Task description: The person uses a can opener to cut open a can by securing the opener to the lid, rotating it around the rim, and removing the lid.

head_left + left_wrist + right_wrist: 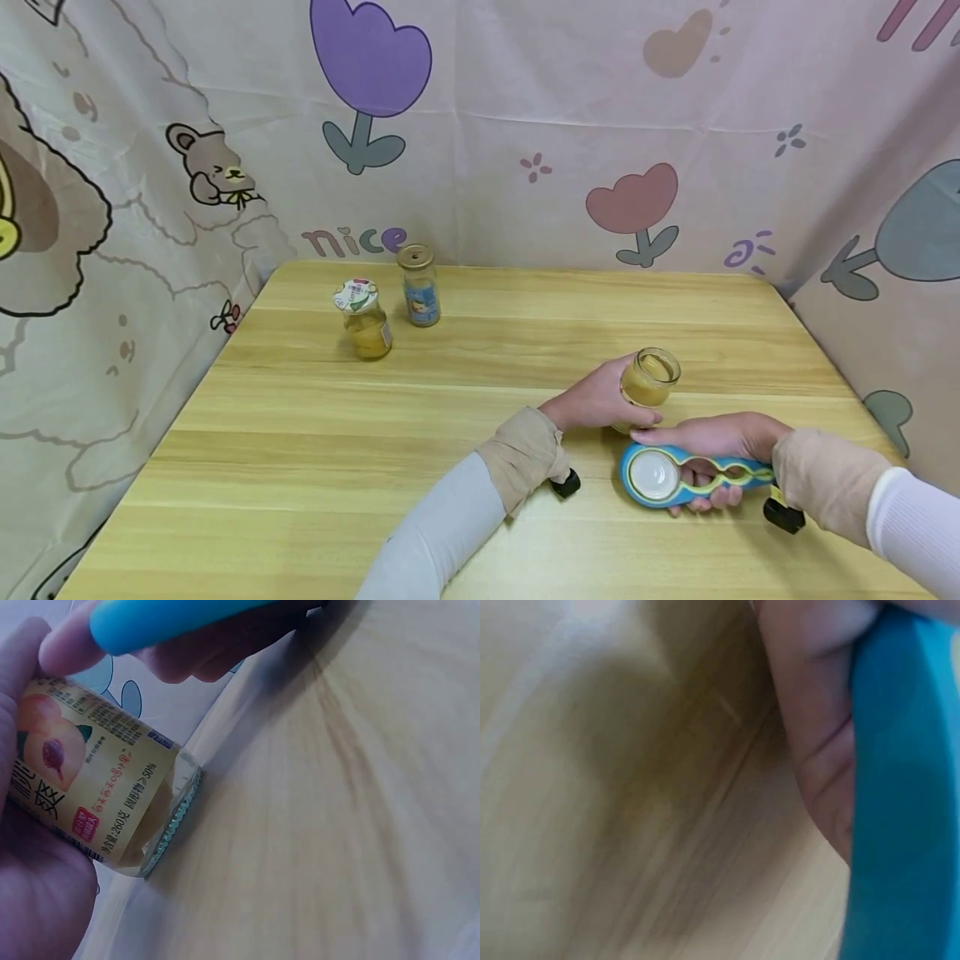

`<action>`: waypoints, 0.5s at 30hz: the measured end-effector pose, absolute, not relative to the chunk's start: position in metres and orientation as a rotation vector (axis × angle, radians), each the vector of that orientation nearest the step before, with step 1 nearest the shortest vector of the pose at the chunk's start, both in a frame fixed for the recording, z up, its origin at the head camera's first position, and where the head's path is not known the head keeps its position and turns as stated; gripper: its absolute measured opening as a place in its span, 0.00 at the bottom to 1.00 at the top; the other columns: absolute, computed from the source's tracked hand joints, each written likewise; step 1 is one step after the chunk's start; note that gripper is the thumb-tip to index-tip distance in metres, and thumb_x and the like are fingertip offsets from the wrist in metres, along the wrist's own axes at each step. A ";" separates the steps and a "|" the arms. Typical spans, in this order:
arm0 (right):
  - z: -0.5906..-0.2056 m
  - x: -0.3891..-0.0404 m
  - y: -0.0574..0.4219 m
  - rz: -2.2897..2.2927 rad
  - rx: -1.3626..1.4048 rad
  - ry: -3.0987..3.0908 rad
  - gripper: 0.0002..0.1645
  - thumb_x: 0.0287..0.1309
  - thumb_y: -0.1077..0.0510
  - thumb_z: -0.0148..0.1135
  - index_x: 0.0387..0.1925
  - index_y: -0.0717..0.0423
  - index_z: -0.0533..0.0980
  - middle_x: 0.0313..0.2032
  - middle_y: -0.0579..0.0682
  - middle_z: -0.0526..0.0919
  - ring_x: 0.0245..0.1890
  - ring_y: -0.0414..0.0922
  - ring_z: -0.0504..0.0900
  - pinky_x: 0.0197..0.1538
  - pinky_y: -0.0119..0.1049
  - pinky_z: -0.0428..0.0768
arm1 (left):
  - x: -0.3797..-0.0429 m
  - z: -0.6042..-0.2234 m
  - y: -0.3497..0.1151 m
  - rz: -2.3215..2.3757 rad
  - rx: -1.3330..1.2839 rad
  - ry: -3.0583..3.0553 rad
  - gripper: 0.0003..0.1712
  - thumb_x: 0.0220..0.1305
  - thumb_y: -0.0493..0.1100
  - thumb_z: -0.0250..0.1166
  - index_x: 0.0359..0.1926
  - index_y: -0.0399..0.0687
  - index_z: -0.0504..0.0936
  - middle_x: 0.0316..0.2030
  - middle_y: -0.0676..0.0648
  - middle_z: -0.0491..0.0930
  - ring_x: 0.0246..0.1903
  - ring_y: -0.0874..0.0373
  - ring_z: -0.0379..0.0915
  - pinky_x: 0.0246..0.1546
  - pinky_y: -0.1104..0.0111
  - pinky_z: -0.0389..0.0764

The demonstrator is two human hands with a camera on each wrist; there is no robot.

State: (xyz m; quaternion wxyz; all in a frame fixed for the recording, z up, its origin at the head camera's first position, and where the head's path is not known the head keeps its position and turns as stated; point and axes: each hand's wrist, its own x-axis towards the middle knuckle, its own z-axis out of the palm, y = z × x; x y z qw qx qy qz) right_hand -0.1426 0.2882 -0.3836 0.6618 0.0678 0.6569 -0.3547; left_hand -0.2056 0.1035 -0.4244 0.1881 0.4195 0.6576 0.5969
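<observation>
My left hand point(596, 396) grips a lidless glass jar point(647, 390) with yellowish contents. In the left wrist view the jar's peach label point(75, 750) faces the camera, and its base is close to the table. Just in front of the jar, my right hand point(735, 433) holds a blue jar opener point(628, 485) with yellow-green edging and several openings. A white round lid point(655, 475) sits inside the opener's largest ring, its pale inner side facing up. The right thumb comes right beside the jar. Up close in the right wrist view, the opener's blue side point(904, 787) lies against curled fingers.
Two more jars stand at the back left of the wooden table point(337, 467): one with a white patterned lid point(356, 294), one with a gold lid point(416, 256) and a blue label. A printed cloth point(487, 200) hangs behind and along the sides.
</observation>
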 end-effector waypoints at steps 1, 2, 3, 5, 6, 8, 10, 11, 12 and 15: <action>-0.384 -0.144 0.288 -0.798 0.153 1.477 0.55 0.57 0.17 0.29 0.39 0.60 0.81 0.21 0.46 0.75 0.15 0.36 0.65 0.15 0.26 0.61 | -0.206 -0.425 0.104 1.679 1.182 1.854 0.35 0.50 0.36 0.73 0.58 0.50 0.69 0.40 0.53 0.79 0.38 0.66 0.76 0.44 0.75 0.77; -0.384 -0.145 0.288 -0.792 0.150 1.473 0.56 0.57 0.17 0.29 0.39 0.60 0.81 0.21 0.46 0.75 0.14 0.36 0.64 0.15 0.26 0.61 | -0.206 -0.425 0.104 1.676 1.185 1.860 0.35 0.50 0.36 0.73 0.58 0.50 0.69 0.40 0.53 0.79 0.38 0.66 0.76 0.44 0.75 0.77; -0.384 -0.145 0.287 -0.785 0.147 1.471 0.56 0.56 0.17 0.28 0.39 0.60 0.81 0.21 0.46 0.75 0.13 0.36 0.63 0.15 0.27 0.61 | -0.206 -0.425 0.104 1.673 1.188 1.868 0.35 0.50 0.36 0.73 0.59 0.50 0.69 0.40 0.53 0.79 0.38 0.66 0.76 0.44 0.75 0.77; -0.384 -0.147 0.287 -0.770 0.137 1.475 0.56 0.56 0.17 0.28 0.38 0.59 0.81 0.20 0.46 0.75 0.12 0.37 0.61 0.15 0.28 0.60 | -0.206 -0.425 0.104 1.670 1.193 1.881 0.35 0.49 0.37 0.74 0.59 0.50 0.69 0.40 0.53 0.79 0.38 0.66 0.76 0.45 0.75 0.77; -0.384 -0.148 0.287 -0.761 0.132 1.477 0.56 0.56 0.17 0.28 0.38 0.59 0.81 0.20 0.46 0.75 0.11 0.37 0.60 0.15 0.28 0.60 | -0.206 -0.425 0.105 1.669 1.195 1.885 0.36 0.49 0.37 0.74 0.59 0.50 0.69 0.40 0.54 0.79 0.38 0.66 0.76 0.45 0.75 0.77; -0.385 -0.149 0.286 -0.743 0.124 1.469 0.55 0.56 0.17 0.27 0.37 0.58 0.81 0.19 0.46 0.74 0.10 0.37 0.59 0.15 0.28 0.60 | -0.206 -0.424 0.105 1.668 1.196 1.892 0.36 0.49 0.37 0.74 0.59 0.51 0.69 0.40 0.54 0.79 0.38 0.66 0.75 0.45 0.76 0.76; -0.385 -0.150 0.284 -0.734 0.117 1.453 0.55 0.56 0.17 0.27 0.37 0.58 0.81 0.19 0.46 0.74 0.10 0.37 0.59 0.16 0.28 0.60 | -0.206 -0.424 0.105 1.671 1.194 1.890 0.36 0.49 0.37 0.74 0.59 0.51 0.69 0.40 0.54 0.79 0.38 0.67 0.75 0.46 0.76 0.76; -0.385 -0.151 0.284 -0.732 0.116 1.446 0.55 0.56 0.16 0.27 0.36 0.58 0.81 0.19 0.46 0.74 0.11 0.37 0.59 0.16 0.28 0.60 | -0.206 -0.424 0.105 1.673 1.192 1.889 0.36 0.49 0.37 0.74 0.59 0.51 0.69 0.40 0.54 0.79 0.38 0.67 0.75 0.46 0.76 0.76; -0.385 -0.151 0.283 -0.731 0.118 1.441 0.55 0.56 0.16 0.28 0.36 0.57 0.81 0.19 0.46 0.74 0.11 0.37 0.60 0.16 0.28 0.60 | -0.205 -0.424 0.105 1.675 1.190 1.886 0.36 0.49 0.37 0.73 0.59 0.51 0.69 0.40 0.54 0.79 0.38 0.67 0.75 0.46 0.76 0.76; -0.384 -0.151 0.283 -0.730 0.115 1.445 0.55 0.56 0.16 0.27 0.36 0.57 0.81 0.19 0.46 0.74 0.11 0.37 0.60 0.16 0.28 0.60 | -0.205 -0.424 0.104 1.679 1.189 1.881 0.35 0.49 0.36 0.73 0.58 0.50 0.68 0.40 0.54 0.79 0.38 0.67 0.75 0.45 0.76 0.76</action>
